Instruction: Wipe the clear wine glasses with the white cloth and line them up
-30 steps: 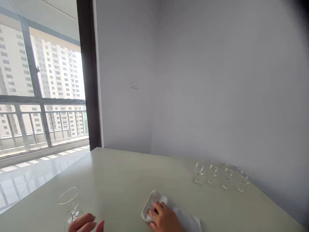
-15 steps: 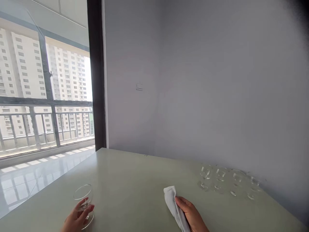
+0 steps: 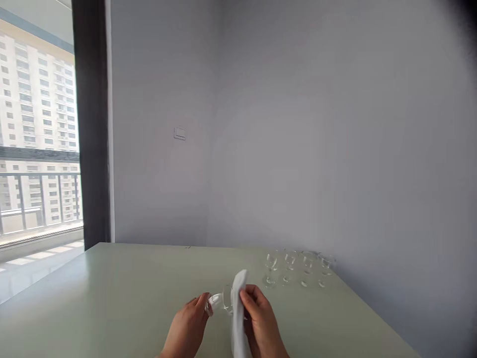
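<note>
My left hand [image 3: 188,323] is closed around the foot end of a clear stemmed glass [image 3: 216,300], which lies tilted sideways with its rim toward my right hand. A folded white cloth [image 3: 238,318] is pinched in my right hand [image 3: 261,318] and hangs down over the front of the table. The cloth is right at the glass's rim and hides part of it; whether they touch I cannot tell. Several more stemmed glasses [image 3: 270,268] stand upright in a row beyond my right hand.
The pale green glossy table [image 3: 130,288] reaches back to a grey wall [image 3: 279,149]. On the left wall is a light switch [image 3: 179,133]. A dark door frame [image 3: 91,124] and a bright window with a balcony railing [image 3: 40,194] are at the far left.
My left hand has brought the glass rightward to the cloth and tipped it from upright onto its side. The cloth now stands more upright in my right hand. The view has turned right.
</note>
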The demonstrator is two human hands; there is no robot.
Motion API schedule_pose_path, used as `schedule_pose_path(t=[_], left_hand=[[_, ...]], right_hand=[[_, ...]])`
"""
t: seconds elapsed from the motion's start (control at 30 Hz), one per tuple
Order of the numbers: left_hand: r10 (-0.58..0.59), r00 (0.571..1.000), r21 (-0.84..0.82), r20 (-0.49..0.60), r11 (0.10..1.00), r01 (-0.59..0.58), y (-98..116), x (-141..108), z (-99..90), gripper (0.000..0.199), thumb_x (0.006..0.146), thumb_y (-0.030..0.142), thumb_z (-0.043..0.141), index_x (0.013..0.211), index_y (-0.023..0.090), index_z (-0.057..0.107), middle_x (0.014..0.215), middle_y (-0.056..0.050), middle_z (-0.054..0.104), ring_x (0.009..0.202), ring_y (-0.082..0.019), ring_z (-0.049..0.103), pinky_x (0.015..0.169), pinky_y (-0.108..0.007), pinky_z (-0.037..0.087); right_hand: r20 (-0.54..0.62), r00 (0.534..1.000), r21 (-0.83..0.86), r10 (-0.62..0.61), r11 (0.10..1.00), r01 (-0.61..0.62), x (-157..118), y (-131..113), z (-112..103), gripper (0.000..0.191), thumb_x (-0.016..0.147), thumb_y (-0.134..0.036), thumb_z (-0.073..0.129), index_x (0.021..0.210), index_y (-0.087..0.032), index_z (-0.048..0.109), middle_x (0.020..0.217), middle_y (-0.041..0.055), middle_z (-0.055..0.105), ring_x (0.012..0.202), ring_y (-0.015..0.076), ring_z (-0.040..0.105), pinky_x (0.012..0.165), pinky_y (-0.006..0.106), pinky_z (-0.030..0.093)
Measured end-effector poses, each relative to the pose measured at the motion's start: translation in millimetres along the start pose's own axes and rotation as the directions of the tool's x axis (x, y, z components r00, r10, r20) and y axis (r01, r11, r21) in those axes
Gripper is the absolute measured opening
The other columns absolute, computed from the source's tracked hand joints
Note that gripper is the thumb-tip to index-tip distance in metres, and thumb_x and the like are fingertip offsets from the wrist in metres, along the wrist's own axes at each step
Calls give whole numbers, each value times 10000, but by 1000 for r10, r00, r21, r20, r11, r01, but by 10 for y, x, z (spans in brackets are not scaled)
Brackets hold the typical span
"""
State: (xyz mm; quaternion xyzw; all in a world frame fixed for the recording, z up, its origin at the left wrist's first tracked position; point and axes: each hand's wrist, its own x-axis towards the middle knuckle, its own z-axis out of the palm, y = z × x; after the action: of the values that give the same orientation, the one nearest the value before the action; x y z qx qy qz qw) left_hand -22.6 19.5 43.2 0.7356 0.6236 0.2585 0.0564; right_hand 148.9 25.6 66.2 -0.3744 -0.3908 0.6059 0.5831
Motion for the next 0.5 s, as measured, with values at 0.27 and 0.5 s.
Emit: schedule_pose_path(t=[0.27,0.5], left_hand=[[201,979,263,40,943,-204,-38,-4,52,518,719,-43,359,1178,179,448,939,-42,671,860,-167,610,708,-268,448],[524,839,543,-147,751,-375,-2,-13,-105,468,747,-21,440,1174,167,475,925,-40,677,963,-246,600,864,-416,431]], right_hand=[[196,940,-509,280,848,-146,-101,48,-54,594,586,-240,723,1151,-170,558,524,-61,563,421,98,542,423,192,420],[336,883,-272,329,931,-243,4,89,-106,606,618,-419,721,1099,-81,576,448,-26,551,369,116,519,370,198,405]])
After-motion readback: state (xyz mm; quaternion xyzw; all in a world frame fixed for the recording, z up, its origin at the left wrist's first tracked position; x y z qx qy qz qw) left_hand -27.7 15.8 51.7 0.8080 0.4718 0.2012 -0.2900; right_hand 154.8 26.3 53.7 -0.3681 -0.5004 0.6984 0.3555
